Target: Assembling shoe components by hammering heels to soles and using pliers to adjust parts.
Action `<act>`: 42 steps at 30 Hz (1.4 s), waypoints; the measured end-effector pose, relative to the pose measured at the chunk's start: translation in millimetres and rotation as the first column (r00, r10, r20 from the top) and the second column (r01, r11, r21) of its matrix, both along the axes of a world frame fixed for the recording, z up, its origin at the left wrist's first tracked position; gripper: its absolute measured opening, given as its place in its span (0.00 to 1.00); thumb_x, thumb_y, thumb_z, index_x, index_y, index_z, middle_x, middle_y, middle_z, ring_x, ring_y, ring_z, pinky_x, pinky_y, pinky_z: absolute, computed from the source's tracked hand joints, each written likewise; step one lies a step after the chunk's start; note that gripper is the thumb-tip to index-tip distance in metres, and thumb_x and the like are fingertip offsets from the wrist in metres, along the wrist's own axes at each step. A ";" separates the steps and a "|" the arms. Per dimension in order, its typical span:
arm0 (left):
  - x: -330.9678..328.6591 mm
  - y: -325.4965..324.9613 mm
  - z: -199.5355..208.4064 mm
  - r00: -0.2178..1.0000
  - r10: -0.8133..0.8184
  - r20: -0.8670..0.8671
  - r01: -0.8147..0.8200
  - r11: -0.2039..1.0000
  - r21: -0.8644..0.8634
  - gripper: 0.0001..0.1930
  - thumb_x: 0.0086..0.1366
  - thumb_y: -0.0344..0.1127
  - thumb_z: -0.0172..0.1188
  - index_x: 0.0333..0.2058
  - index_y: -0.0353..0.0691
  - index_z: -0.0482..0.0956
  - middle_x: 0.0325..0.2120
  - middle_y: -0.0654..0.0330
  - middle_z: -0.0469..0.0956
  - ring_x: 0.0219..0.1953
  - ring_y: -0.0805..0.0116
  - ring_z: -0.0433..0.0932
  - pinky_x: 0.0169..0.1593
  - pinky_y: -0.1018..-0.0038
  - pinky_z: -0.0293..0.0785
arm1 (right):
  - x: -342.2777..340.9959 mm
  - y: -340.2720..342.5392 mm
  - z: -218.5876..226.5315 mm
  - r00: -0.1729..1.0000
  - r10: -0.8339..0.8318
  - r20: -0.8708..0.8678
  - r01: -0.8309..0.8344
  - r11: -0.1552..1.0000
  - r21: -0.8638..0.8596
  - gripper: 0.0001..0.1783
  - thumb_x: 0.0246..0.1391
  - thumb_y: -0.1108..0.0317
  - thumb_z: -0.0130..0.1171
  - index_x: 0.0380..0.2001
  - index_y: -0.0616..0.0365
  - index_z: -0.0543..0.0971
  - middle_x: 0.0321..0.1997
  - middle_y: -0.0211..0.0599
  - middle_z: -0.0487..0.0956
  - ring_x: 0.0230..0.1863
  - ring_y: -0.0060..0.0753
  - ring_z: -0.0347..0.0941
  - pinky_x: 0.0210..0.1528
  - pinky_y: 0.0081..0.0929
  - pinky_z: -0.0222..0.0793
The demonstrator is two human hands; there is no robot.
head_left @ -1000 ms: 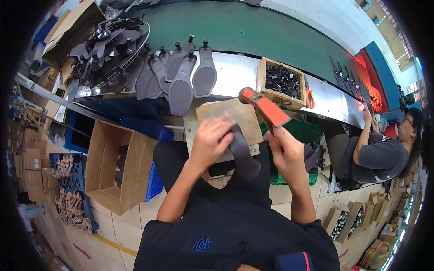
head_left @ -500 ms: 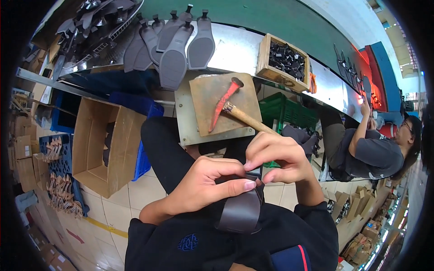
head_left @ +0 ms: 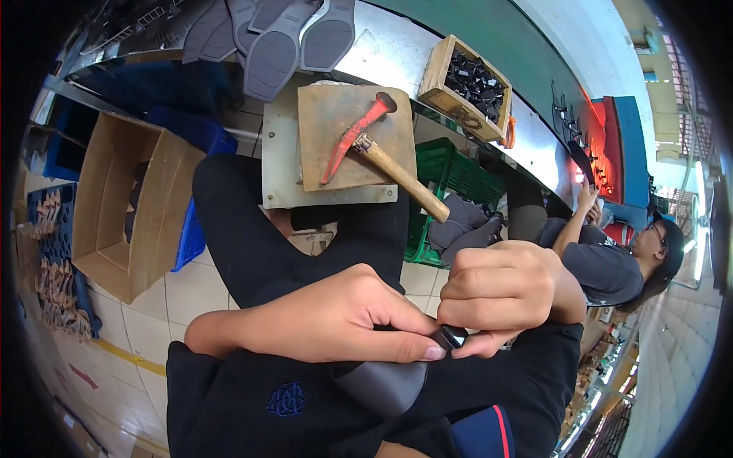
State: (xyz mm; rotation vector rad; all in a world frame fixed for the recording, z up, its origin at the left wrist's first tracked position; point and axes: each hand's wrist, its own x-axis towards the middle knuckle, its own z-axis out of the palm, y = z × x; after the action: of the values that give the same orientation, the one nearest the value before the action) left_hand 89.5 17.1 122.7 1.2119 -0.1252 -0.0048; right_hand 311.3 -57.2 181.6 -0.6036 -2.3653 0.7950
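Note:
Close to my chest, my left hand (head_left: 347, 320) grips a dark brown shoe sole (head_left: 391, 385), its smooth broad part hanging below the fingers. A glossy black heel piece (head_left: 453, 337) pokes out past the left thumb. My right hand (head_left: 504, 294) is curled, its thumb and fingers pressed at that heel piece; whether it holds a separate small part is hidden. Beyond my hands, a hammer (head_left: 401, 177) with a red head and wooden handle lies on a brown board (head_left: 321, 114) on a pale metal stand (head_left: 276, 172).
Several grey soles (head_left: 272, 57) hang over the bench edge. A wooden box (head_left: 439, 95) of small black parts stands on the metal bench. At left is a cardboard box (head_left: 145, 259); a green crate (head_left: 450, 164) of soles sits below the bench. A co-worker (head_left: 603, 263) sits at right.
My hands and the sole have shifted down and to the right in view. The right fingers have curled in tighter, and the black heel piece shows more clearly. The view has tilted downward.

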 end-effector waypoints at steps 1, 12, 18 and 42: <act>0.1 0.4 -0.2 1.000 -0.011 -0.001 0.011 1.000 0.014 0.09 0.65 0.33 0.66 0.35 0.31 0.85 0.29 0.53 0.83 0.32 0.65 0.81 0.36 0.72 0.73 | -0.2 -2.2 0.8 1.000 -0.018 0.014 0.019 1.000 -0.018 0.20 0.58 0.61 0.66 0.32 0.73 0.79 0.27 0.44 0.76 0.22 0.37 0.69 0.18 0.25 0.66; -2.5 -2.7 1.1 0.884 0.418 0.212 -0.467 0.752 0.466 0.11 0.55 0.34 0.73 0.32 0.33 0.85 0.28 0.52 0.83 0.28 0.59 0.82 0.34 0.71 0.73 | -4.9 -24.8 -12.2 0.907 -0.416 0.068 0.420 0.878 -0.229 0.23 0.57 0.65 0.65 0.50 0.74 0.78 0.46 0.57 0.81 0.48 0.57 0.80 0.51 0.47 0.77; -2.7 3.8 -1.3 0.872 0.473 0.129 -0.477 0.755 0.450 0.10 0.57 0.33 0.71 0.34 0.33 0.85 0.28 0.53 0.84 0.30 0.57 0.83 0.36 0.71 0.73 | -27.5 -42.3 -33.2 0.798 -0.597 -0.084 0.506 0.738 -0.446 0.23 0.54 0.78 0.58 0.55 0.73 0.76 0.54 0.53 0.81 0.64 0.58 0.71 0.71 0.60 0.52; 62.3 -11.9 -26.9 0.909 0.114 -0.401 -0.210 0.956 -0.206 0.27 0.69 0.37 0.54 0.63 0.28 0.65 0.60 0.49 0.71 0.61 0.62 0.71 0.64 0.70 0.64 | 35.2 -64.4 -109.9 0.001 -0.944 -0.330 0.960 0.093 -0.265 0.14 0.57 0.80 0.59 0.47 0.67 0.81 0.45 0.44 0.84 0.47 0.38 0.82 0.57 0.33 0.74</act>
State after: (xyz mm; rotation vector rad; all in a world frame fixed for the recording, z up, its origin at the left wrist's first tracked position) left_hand 151.8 5.2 95.8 0.9494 0.3157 -0.0795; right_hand 346.5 -121.6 71.7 -1.5906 -0.9695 0.1202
